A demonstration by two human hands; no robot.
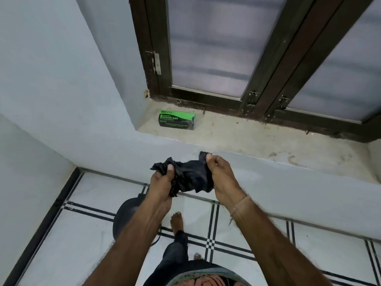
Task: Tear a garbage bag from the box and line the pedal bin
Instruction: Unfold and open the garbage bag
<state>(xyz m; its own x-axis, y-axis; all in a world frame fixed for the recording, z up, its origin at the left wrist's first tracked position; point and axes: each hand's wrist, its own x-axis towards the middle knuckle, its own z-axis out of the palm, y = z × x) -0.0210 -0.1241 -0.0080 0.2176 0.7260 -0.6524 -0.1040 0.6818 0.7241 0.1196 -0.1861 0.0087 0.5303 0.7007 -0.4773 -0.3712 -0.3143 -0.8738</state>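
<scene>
A crumpled black garbage bag (188, 176) is stretched between both hands at chest height in front of the window ledge. My left hand (161, 182) pinches its left side and my right hand (221, 178) grips its right edge. The green and black garbage bag box (177, 120) lies on the sill, well beyond the hands. A dark round pedal bin (125, 215) stands on the floor below my left forearm, partly hidden by the arm.
The sandy stone window sill (257, 139) runs across the middle, under a dark-framed window (257, 58). White floor tiles with black lines (82, 234) lie below. My bare foot (177, 221) is beside the bin. A pale wall (41, 100) closes the left side.
</scene>
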